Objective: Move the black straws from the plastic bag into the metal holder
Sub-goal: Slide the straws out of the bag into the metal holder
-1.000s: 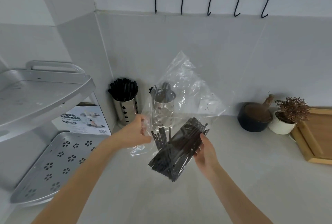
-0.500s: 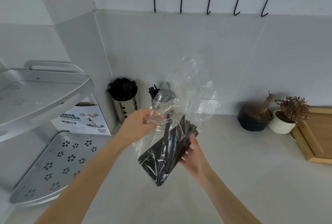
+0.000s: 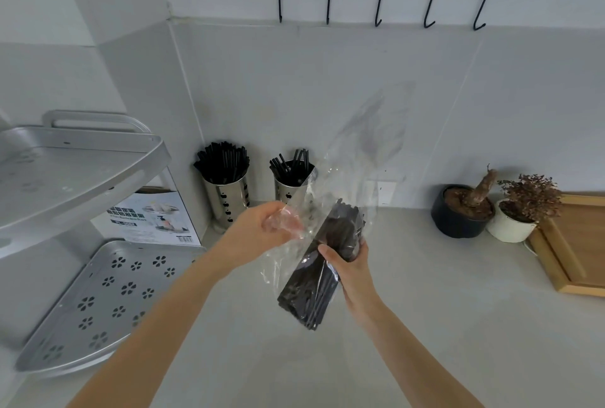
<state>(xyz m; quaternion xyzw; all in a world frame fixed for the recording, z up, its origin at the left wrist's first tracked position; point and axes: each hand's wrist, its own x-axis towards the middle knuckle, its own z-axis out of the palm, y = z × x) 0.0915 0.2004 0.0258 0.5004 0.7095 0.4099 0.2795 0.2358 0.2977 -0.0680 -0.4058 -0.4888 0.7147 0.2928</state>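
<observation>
Since the bundle of black straws (image 3: pixel 322 268) is still inside the plastic bag (image 3: pixel 330 198), its long axis matters most: it runs from about 7 o'clock up to 1 o'clock, top ends aimed at the bag's loose mouth. The right hand (image 3: pixel 352 265) is wrapped around the bundle's middle through the film. The left hand (image 3: pixel 262 232), at 9 o'clock from the straws, pinches the bag's edge. The half-filled metal holder (image 3: pixel 289 186) sits at roughly 11 o'clock, so I'd guess the left hand is closer to it.
</observation>
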